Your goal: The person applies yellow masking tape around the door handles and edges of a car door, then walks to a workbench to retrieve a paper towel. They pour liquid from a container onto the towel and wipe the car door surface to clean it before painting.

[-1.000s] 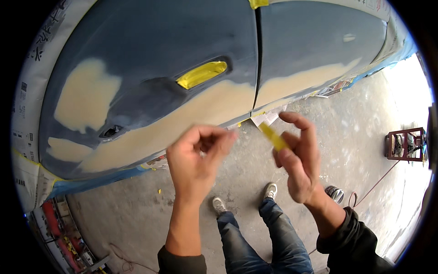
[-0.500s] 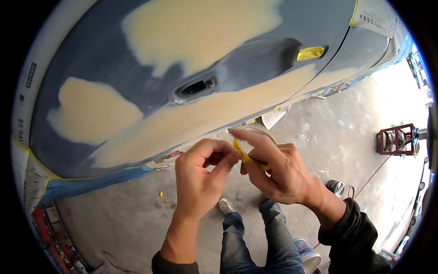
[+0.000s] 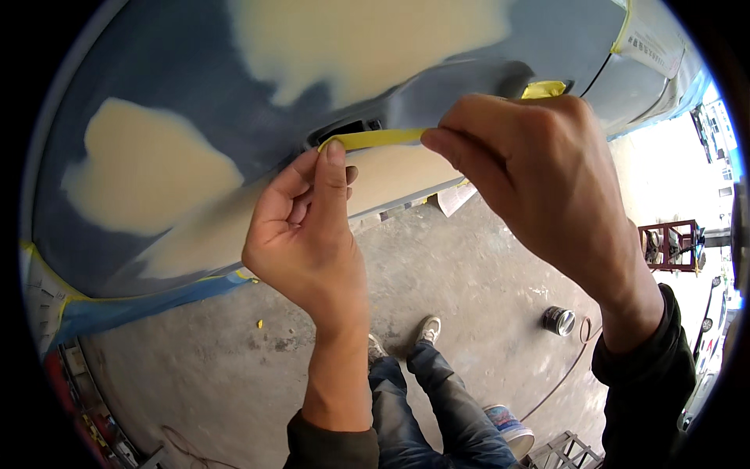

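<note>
You have a yellow tape strip stretched between your two hands, in front of the grey door panel. It runs left to right across the near side of the dark handle recess, slightly higher at its right end. Whether it touches the panel anywhere, you cannot tell from this view.

Your left hand pinches the left end between thumb and forefinger, the thumb pressing flat on it. Your right hand pinches the other end narrowly between thumb and finger; its back faces up, hiding whatever else may sit in the palm.

To handle the strip well, pull with light, even tension, enough to hold it straight without stretching or tearing it. Grip only the very ends, so that the adhesive between stays clean, and don't let the left end curl under your thumb. Mind the knuckles of both hands near the cream patch below the recess, since a brush there could mark it. Farther right, a yellow tape covering sits on the panel, partly behind your right hand.
</note>
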Available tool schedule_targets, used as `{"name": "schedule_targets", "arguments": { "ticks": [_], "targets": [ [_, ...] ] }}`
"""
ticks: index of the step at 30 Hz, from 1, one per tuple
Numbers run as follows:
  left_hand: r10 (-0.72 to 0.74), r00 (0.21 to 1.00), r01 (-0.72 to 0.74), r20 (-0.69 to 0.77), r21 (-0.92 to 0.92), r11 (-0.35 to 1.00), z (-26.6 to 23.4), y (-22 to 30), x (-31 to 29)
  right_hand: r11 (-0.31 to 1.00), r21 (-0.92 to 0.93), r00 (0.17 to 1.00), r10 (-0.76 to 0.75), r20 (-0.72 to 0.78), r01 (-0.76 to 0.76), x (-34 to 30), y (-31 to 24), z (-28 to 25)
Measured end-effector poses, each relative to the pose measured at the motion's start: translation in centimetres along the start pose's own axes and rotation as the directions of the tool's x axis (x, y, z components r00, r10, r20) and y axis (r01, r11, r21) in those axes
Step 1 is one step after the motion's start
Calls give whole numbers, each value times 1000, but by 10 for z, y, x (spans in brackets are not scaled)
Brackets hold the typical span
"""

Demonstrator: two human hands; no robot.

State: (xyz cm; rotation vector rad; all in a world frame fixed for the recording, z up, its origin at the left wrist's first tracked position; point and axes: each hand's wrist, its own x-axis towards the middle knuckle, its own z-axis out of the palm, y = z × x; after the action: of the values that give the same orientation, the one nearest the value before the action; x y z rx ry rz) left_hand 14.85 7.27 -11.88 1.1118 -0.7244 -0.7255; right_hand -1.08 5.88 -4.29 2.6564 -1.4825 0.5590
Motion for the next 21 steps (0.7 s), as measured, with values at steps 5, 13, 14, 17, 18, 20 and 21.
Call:
{"name": "schedule_targets", "arguments": {
  "ticks": [5, 13, 14, 17, 18, 20, 21],
  "targets": [
    [29, 999, -30, -41, -18, 999, 4, -3, 0, 999, -33, 999, -36, -1, 36, 12, 2, -2],
    [76, 996, -73, -53, 47, 996, 4, -5, 3, 999, 19, 999, -40, -4, 40, 17, 6, -2],
    [78, 995, -75, -55, 57, 996, 5, -4, 4, 999, 21, 999, -39, 0, 39, 17, 7, -2],
    [51, 998, -44, -31, 200, 979, -3, -2, 8, 999, 34, 1000, -15, 12, 15, 15, 7, -2],
    [36, 999, -30, -17, 266, 963, -7, 0, 11, 999, 40, 1000, -1, 20, 0, 13, 6, -2],
    [100, 994, -105, 33, 369, 923, -11, 4, 15, 997, 73, 999, 24, 31, -26, 10, 3, -2],
    [130, 990, -144, 61, 419, 897, -12, 7, 17, 994, 100, 999, 34, 34, -37, 9, 1, 0]
  ]
}}
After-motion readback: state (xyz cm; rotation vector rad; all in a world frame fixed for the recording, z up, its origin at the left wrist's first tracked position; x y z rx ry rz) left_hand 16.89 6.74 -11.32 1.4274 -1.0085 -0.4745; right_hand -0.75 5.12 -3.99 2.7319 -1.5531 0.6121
